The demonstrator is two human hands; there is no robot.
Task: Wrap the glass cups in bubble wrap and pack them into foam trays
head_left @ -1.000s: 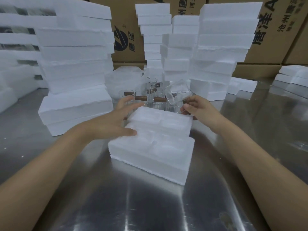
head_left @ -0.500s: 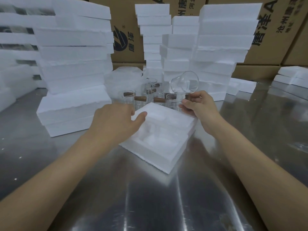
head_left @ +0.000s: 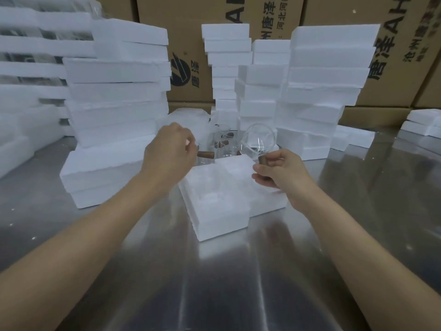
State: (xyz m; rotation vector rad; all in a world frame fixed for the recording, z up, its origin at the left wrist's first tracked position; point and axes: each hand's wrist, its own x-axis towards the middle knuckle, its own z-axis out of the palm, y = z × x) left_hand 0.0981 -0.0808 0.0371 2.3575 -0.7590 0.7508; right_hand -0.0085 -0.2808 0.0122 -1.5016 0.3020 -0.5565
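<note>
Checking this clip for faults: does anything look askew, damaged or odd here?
The foam tray sits skewed on the metal table, one corner toward the camera. The right hand holds a glass cup by its wooden handle, with no bubble wrap visible on it. Foam stacks have ragged edges. Nothing looks spilled or broken.

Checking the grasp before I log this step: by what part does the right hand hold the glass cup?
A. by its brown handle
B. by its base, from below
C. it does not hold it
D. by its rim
A: the right hand pinches the brown handle, and the glass cup is tilted above the foam tray.
</note>
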